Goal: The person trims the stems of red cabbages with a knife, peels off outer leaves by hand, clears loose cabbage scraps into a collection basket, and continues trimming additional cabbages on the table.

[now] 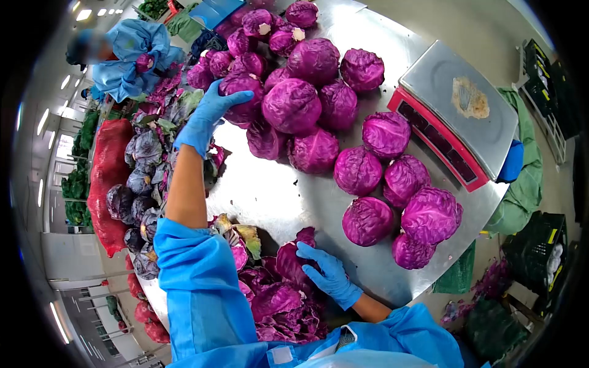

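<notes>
My left hand [211, 116], in a blue glove, reaches to the pile and grips a red cabbage [246, 103] at its near left side, thumb over the top. The cabbage touches others in the pile, among them a large trimmed head [291, 105]. Lower down, my right hand [331, 276], also gloved in blue, has its fingers stretched out against a dark purple cabbage leaf [291, 265]. Beneath it lies a heap of loose outer leaves [282, 306] close to my body. The undersides of the right fingers are hidden.
A scale [454, 107] with a red front stands at the table's right, beside several trimmed cabbages [431, 214]. Untrimmed heads [147, 147] line the left edge, near a red mesh sack [109, 184]. Another person [132, 58] in blue holds a cabbage at the upper left.
</notes>
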Available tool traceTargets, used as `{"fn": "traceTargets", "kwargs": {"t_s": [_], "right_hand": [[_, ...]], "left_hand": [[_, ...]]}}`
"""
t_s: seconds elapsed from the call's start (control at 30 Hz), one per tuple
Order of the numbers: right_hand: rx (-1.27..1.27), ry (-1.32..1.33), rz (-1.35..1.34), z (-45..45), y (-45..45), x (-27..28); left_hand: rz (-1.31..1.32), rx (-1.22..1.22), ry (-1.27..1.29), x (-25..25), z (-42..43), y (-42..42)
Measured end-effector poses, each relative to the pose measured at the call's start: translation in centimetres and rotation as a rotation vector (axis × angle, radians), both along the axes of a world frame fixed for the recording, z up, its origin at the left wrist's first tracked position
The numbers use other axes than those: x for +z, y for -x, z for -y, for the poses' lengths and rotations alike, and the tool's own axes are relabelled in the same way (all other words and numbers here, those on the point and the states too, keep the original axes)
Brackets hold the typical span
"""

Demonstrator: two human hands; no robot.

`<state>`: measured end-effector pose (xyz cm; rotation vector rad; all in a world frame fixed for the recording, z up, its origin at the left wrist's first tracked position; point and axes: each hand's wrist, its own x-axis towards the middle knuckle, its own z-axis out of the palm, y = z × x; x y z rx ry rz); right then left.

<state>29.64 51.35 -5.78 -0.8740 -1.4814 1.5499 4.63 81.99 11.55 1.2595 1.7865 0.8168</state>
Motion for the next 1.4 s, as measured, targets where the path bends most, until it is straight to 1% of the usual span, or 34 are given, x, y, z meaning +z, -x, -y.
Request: {"fn": "traceTargets", "kwargs": {"t_s": [0.03,0.1,0.2,0.3,0.33,0.37,0.43,0.5,0.57,0.6,0.67,0.73,0.77,0.8,0.83,0.9,0.93,0.97,1.0,1.03,1.07,1.1,1.17,1.2,1.23,1.27,1.3,1.33,1.37,1.4], "right_hand": [[-0.001,-0.012,-0.005,-0.1,0.1,-0.2],[-0.005,0.016,-0.015,-0.2,0.2,0.0],[-0.010,0.009,-0.016,-0.2,0.2,0.1],[-0.021,-0.007,-0.005,-0.4,0.2,0.1],[-0.022,-0.006,-0.001,-0.3,0.2,0.2],[-0.021,0.006,0.005,-0.2,0.2,0.2],[-0.023,0.011,0.010,-0.3,0.4,0.0],[-0.026,0.020,0.006,-0.4,0.5,0.5],[-0.037,0.015,0.024,-0.3,0.5,0.4],[-0.048,0.014,0.010,-0.3,0.5,0.4],[-0.064,0.011,-0.020,-0.1,0.7,0.4],[-0.073,0.027,-0.037,-0.1,0.8,0.4],[-0.076,0.035,-0.048,0.0,0.9,0.3],[-0.081,0.038,-0.060,0.1,1.0,-0.1],[-0.076,0.075,-0.090,0.1,0.9,0.2],[-0.109,-0.014,-0.097,0.4,1.3,-1.2],[-0.110,0.001,-0.056,0.4,1.1,-1.2],[-0.095,0.017,-0.016,0.4,1.2,-1.3],[-0.088,-0.036,0.021,0.5,1.8,-1.1],[-0.087,-0.101,0.052,0.6,2.3,-0.9],[-0.039,-0.223,0.146,0.9,2.7,-0.8],[-0.005,-0.362,0.234,1.2,3.2,-0.4],[0.045,-0.431,0.265,1.6,3.9,0.3],[-0.071,-0.429,0.267,1.9,3.9,-0.7],[-0.133,-0.520,0.362,2.0,3.6,1.4],[-0.119,-0.576,0.314,3.1,4.1,4.5],[-0.112,-0.620,0.276,4.8,4.6,7.0],[0.060,-0.528,0.168,6.7,5.6,8.1],[0.221,-0.439,0.063,8.4,6.7,9.1],[0.303,-0.588,0.108,10.2,8.0,10.4]], "left_hand": [[-0.152,-0.057,0.022,-0.6,-0.4,1.2],[-0.251,-0.110,0.060,-0.1,-0.4,1.6],[-0.305,-0.068,0.036,-0.9,-0.8,2.4],[-0.263,-0.097,-0.031,-2.1,-1.3,3.6],[-0.247,-0.012,0.041,-0.8,-0.2,2.0],[-0.192,-0.051,-0.030,-2.3,-1.2,3.9],[-0.186,0.062,0.037,0.3,0.9,0.8],[-0.186,0.022,0.017,0.4,1.0,0.8],[-0.230,0.046,0.010,0.2,1.0,1.0],[-0.239,-0.002,-0.074,0.5,0.9,1.1],[-0.264,0.018,-0.087,1.4,1.6,2.1],[-0.313,0.004,-0.141,3.4,4.0,2.3],[-0.390,-0.067,-0.235,3.5,5.2,3.3],[-0.344,-0.108,-0.263,4.4,7.7,3.2],[-0.299,-0.139,-0.287,5.3,11.5,2.9],[-0.362,-0.246,-0.396,6.5,20.7,0.9],[-0.428,-0.225,-0.303,6.5,25.6,0.3],[-0.473,-0.186,-0.246,6.2,30.7,-0.6],[-0.517,-0.150,-0.186,6.0,35.8,-1.6],[-0.494,-0.077,-0.175,4.7,40.3,-2.4],[-0.470,-0.004,-0.165,3.3,44.9,-3.2],[-0.391,0.098,-0.169,1.2,49.3,-3.5],[-0.303,0.514,-0.126,-2.5,57.8,-4.7],[-0.417,0.682,-0.119,-3.9,61.3,-5.1],[-0.465,0.842,-0.172,-7.0,65.3,-4.5],[-0.502,0.997,-0.213,-9.4,69.5,-3.9],[-0.422,1.170,-0.136,-9.9,72.3,-4.0],[-0.334,1.326,-0.064,-10.3,74.7,-3.4],[-0.247,1.378,-0.107,-12.1,77.8,-2.0],[-0.224,1.379,-0.139,-12.1,79.1,-0.5]]}}
